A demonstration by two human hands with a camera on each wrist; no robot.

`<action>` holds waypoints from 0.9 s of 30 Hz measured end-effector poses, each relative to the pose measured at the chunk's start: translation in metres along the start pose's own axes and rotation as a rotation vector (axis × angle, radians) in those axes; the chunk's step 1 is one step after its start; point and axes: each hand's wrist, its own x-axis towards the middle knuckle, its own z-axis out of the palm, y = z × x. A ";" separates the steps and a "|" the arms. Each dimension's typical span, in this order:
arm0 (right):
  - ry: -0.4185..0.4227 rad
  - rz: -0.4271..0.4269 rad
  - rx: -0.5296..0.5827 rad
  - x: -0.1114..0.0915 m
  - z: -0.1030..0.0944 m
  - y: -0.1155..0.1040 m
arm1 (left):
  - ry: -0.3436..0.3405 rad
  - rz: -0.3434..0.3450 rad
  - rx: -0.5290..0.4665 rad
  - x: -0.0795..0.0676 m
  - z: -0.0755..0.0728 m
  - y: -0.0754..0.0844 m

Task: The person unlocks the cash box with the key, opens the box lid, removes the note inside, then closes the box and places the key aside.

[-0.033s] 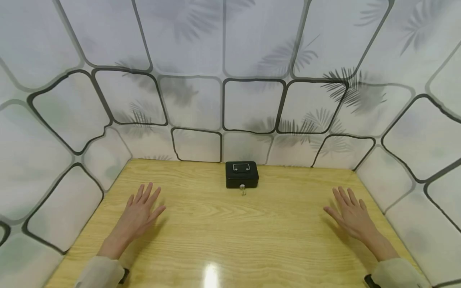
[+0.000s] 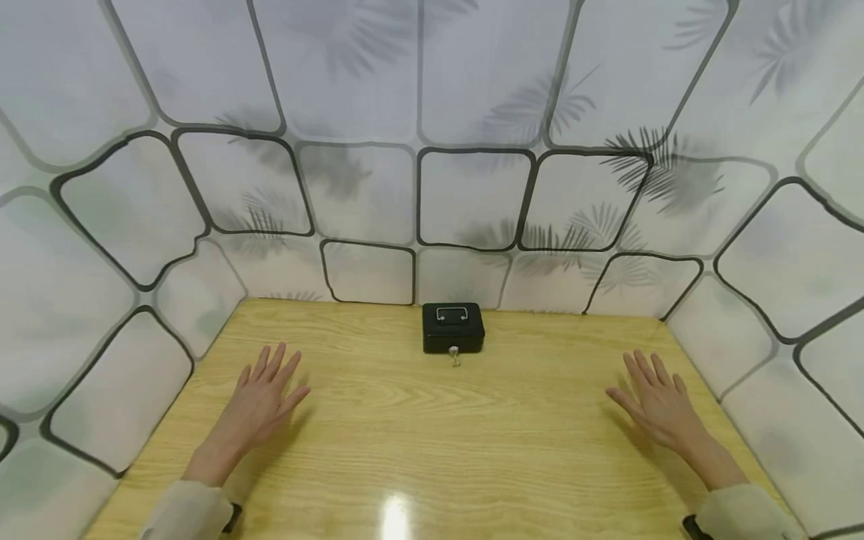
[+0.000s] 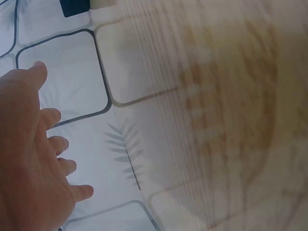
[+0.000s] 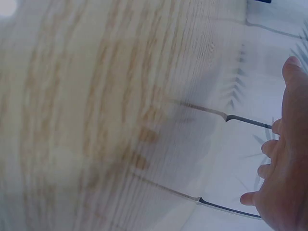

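A black cash box (image 2: 437, 339) stands at the back middle of the wooden table, its lid down and a silver handle (image 2: 451, 308) folded on top. From the lock on its front hangs a small key (image 2: 455, 360). On the left side of the table, my left hand (image 2: 259, 401) is held palm down with fingers spread, holding nothing. My right hand (image 2: 658, 405) mirrors it on the right, fingers straight and apart. Both hands are well away from the box. In the left wrist view, a dark corner of the box (image 3: 75, 6) shows at the top.
The light wood table (image 2: 432, 427) has a bright reflection near its front edge. Patterned pale cloth walls (image 2: 364, 195) with dark outlines and leaf prints enclose it at the back, left and right. Pale sleeves (image 2: 189, 511) and dark wrist straps show at both wrists.
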 end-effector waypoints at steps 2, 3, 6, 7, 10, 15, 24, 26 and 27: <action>0.000 0.002 -0.003 0.001 -0.001 -0.001 | 0.004 0.002 0.005 0.000 0.000 0.000; 0.001 0.003 -0.003 0.001 -0.001 -0.001 | 0.005 0.003 0.006 0.000 0.000 0.000; -0.007 0.008 0.001 0.003 -0.002 -0.004 | 0.014 0.008 0.009 0.001 -0.001 -0.001; -0.005 0.006 0.001 0.003 -0.002 -0.004 | 0.018 0.013 0.013 0.001 -0.001 -0.001; -0.010 0.004 0.024 0.006 -0.002 -0.008 | 0.034 0.027 0.002 0.004 0.000 0.000; 0.045 -0.031 0.084 0.013 0.000 -0.017 | 0.059 0.055 -0.055 0.014 0.004 0.008; 0.019 -0.025 0.322 0.031 0.007 -0.038 | 0.072 0.055 -0.224 0.037 0.015 0.033; -0.003 -0.008 0.358 0.035 0.008 -0.043 | 0.066 0.054 -0.257 0.042 0.018 0.039; -0.010 0.000 0.372 0.037 0.009 -0.046 | 0.061 0.054 -0.273 0.044 0.019 0.042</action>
